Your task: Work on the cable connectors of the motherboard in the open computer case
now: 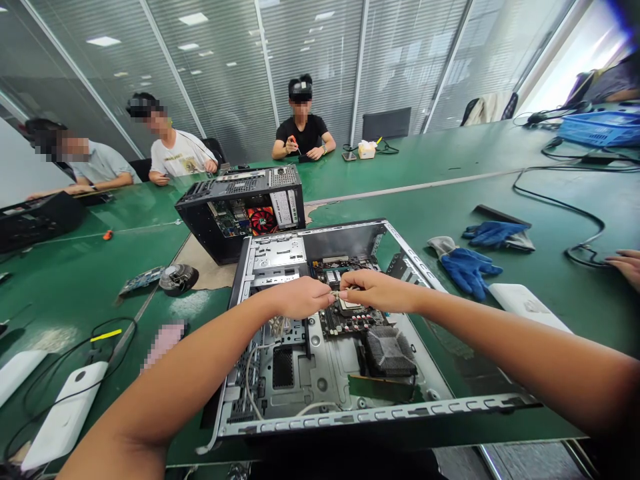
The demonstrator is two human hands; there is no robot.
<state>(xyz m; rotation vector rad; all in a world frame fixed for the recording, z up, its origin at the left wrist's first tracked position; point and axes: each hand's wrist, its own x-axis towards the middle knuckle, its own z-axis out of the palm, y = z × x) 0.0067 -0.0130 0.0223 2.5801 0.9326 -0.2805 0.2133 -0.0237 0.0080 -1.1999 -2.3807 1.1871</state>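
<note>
A desktop computer case (320, 420) lies on its side with its open face up. Over its motherboard (353, 325), my left hand (305, 297) and my right hand (370, 290) meet, fingertips close together. Both are closed in a pinch on a thin pale cable (335, 294), mostly hidden by the fingers. Just beneath is the processor socket (350, 305). A heatsink (390, 351) and a green memory stick (383, 388) lie in the case near my right forearm. A bundle of pale wires (280, 325) hangs below my left hand.
Behind stands a second computer case (240, 207) with a red fan. Blue gloves (467, 267) and a white power bank (527, 307) lie right; a hard-drive-like metal part (179, 279) and another white power bank (65, 417) lie left. Several people sit across the green table (400, 187).
</note>
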